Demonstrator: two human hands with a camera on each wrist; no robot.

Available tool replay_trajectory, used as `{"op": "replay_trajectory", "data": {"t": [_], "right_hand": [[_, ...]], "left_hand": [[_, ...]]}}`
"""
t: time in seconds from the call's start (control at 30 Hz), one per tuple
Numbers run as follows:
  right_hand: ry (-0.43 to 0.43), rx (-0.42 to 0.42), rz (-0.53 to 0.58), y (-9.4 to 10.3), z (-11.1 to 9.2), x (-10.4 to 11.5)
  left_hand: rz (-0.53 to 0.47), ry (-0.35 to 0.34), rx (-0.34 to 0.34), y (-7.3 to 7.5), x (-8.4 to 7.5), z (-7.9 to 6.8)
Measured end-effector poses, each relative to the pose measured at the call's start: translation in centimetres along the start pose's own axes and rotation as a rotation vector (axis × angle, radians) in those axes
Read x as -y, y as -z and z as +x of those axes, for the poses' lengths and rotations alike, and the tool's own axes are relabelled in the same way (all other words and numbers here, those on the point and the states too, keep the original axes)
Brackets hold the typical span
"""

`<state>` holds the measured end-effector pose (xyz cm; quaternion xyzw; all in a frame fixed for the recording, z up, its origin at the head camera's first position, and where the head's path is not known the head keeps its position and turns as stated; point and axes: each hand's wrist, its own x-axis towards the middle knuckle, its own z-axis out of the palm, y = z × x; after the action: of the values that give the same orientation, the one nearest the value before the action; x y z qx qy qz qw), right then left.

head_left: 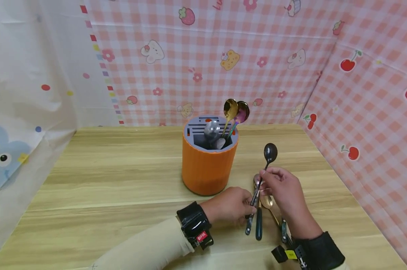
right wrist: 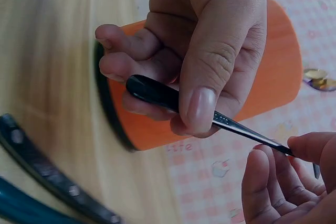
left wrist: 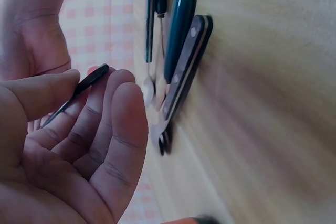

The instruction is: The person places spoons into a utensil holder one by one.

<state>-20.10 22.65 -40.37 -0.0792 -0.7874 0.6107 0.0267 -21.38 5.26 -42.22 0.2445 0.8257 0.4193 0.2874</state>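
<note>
A black spoon (head_left: 270,152) is held between both hands, tilted, its dark bowl pointing up and away. My left hand (head_left: 228,204) pinches the end of its handle (right wrist: 152,92) between thumb and fingers. Nearer the bowl, my right hand (head_left: 284,187) pinches the slim neck. Beneath the hands several pieces of cutlery lie on the table: a piece with a glossy dark green handle (left wrist: 180,30), one with a dark riveted handle (left wrist: 186,64), and a gold spoon (head_left: 266,201). Another riveted handle (head_left: 284,230) lies beside my right wrist, and the hands partly cover this group.
An orange cylindrical holder (head_left: 206,172) with a grey slotted top stands left of the hands. In its open compartment are a silver spoon (head_left: 211,128), a gold spoon (head_left: 230,108) and a rainbow-coloured spoon (head_left: 242,111). Patterned cloth (head_left: 203,67) hangs behind the wooden table (head_left: 122,168).
</note>
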Motion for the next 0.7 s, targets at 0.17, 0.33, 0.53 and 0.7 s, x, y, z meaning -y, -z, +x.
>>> {"op": "replay_trajectory", "data": {"t": [0.17,0.33,0.53,0.7], "right_hand": [[0.08,-0.015,-0.027,0.0,-0.2,1.7],[0.131,-0.019,-0.061,0.0,-0.3,3.5],[0.194,-0.013,-0.041,-0.1,-0.4,5.4],[0.246,-0.003,-0.032,-0.4,-0.6,6.7]], "left_hand": [[0.033,-0.058,-0.031,0.9,-0.6,-0.4],[0.097,-0.119,-0.07,2.0,-1.2,-1.0],[0.093,-0.149,-0.092,3.4,-1.7,-1.7],[0.092,-0.163,-0.121,4.2,-2.0,-2.3]]}}
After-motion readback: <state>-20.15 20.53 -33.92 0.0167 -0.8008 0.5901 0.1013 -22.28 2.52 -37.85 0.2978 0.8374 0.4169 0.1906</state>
